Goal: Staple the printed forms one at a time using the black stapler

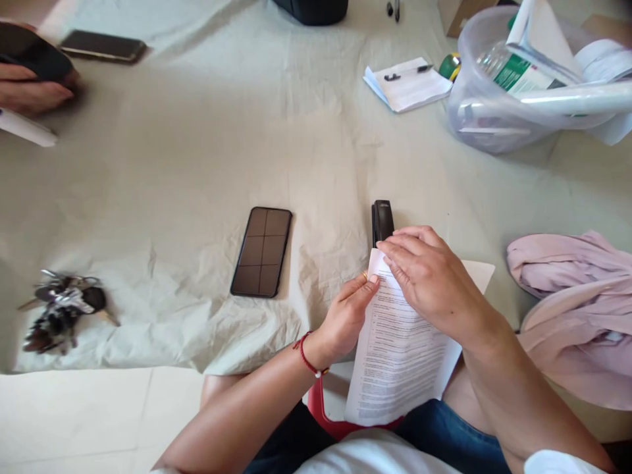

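Papers: we hold the printed sheets (395, 355) at the desk (197, 164) edge, long axis running away from us.
Stapler (382, 220): just beyond their top corner, nearest our right hand.
Hands: left hand (345, 316) pinches the left edge; right hand (427, 276) lies flat, pressing the top.

The stapler (382, 220) is black. The paper (397, 355) is white with rows of small dark print. The phone (261, 251) is black with a grid of pale lines. The cloth (197, 164) on the table is light grey-green. The thread bracelet (305, 355) is red. The bundled fabric (577, 309) is pale pink.
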`<state>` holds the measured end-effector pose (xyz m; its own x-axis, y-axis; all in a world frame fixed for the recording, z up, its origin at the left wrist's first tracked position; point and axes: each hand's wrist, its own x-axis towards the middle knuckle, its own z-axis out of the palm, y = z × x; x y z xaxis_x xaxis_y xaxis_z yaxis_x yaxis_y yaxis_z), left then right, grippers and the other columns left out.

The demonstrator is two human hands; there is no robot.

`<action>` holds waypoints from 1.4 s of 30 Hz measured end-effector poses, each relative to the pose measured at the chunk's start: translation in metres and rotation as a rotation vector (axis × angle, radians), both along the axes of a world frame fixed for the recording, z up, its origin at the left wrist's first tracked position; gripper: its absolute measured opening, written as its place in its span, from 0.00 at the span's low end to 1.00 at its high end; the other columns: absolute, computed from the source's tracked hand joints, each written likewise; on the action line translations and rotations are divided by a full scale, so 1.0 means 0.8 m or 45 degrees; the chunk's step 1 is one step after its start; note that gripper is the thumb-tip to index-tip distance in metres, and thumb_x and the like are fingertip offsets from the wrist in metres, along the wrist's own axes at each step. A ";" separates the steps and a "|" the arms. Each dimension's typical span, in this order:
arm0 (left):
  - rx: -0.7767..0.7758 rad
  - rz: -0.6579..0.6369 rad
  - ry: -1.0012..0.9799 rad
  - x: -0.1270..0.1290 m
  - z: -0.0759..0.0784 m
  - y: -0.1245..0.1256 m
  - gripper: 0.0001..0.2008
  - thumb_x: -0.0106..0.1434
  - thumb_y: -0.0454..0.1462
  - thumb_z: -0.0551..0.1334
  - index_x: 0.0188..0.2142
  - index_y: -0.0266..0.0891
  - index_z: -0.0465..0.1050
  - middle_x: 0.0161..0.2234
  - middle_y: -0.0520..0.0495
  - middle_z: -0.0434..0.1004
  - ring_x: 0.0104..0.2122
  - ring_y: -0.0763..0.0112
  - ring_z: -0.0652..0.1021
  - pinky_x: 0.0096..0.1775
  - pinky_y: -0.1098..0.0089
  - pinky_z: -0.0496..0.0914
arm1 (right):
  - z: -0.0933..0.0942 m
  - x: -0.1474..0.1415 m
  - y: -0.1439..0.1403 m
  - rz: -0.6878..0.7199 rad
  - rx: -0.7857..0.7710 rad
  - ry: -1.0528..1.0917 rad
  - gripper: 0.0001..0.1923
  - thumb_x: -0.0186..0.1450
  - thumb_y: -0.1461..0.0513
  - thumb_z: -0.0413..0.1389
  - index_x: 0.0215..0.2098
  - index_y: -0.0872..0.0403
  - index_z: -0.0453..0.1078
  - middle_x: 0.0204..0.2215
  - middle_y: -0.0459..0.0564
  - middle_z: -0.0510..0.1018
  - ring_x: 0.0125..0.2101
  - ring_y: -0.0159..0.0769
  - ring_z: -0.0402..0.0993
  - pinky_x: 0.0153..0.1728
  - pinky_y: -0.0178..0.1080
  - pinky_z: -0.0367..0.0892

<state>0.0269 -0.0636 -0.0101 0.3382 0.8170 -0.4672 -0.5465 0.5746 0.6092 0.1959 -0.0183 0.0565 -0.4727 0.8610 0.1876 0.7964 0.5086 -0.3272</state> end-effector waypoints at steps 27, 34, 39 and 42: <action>-0.030 0.004 0.271 0.005 0.002 -0.014 0.22 0.70 0.56 0.72 0.36 0.40 0.78 0.32 0.51 0.76 0.31 0.70 0.74 0.38 0.67 0.70 | -0.009 0.076 0.038 -0.078 -0.664 0.227 0.16 0.77 0.55 0.57 0.35 0.47 0.84 0.32 0.45 0.86 0.41 0.42 0.82 0.44 0.43 0.72; -0.146 0.131 0.321 0.002 0.016 -0.018 0.23 0.62 0.54 0.78 0.32 0.38 0.77 0.29 0.52 0.75 0.29 0.73 0.73 0.33 0.71 0.69 | -0.011 0.089 0.038 -0.092 -0.891 0.192 0.18 0.75 0.50 0.56 0.36 0.47 0.85 0.33 0.45 0.85 0.35 0.39 0.81 0.38 0.41 0.70; -0.274 0.151 0.349 -0.004 0.027 -0.006 0.17 0.61 0.47 0.78 0.32 0.36 0.78 0.30 0.50 0.78 0.31 0.72 0.76 0.34 0.71 0.72 | -0.016 0.089 0.041 -0.164 -0.989 0.120 0.14 0.73 0.54 0.56 0.39 0.49 0.83 0.36 0.48 0.85 0.37 0.40 0.81 0.40 0.41 0.69; -0.338 0.056 0.343 -0.010 0.032 0.005 0.14 0.62 0.43 0.76 0.31 0.36 0.78 0.29 0.48 0.78 0.28 0.72 0.76 0.32 0.71 0.72 | -0.026 0.086 0.042 -0.171 -0.939 0.108 0.15 0.73 0.56 0.55 0.38 0.50 0.83 0.34 0.48 0.83 0.38 0.41 0.80 0.41 0.40 0.69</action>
<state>0.0192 -0.0592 0.0156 0.1416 0.6663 -0.7321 -0.4144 0.7115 0.5674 0.2645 0.0157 0.0354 -0.3646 0.8267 -0.4285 0.7930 0.0344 -0.6083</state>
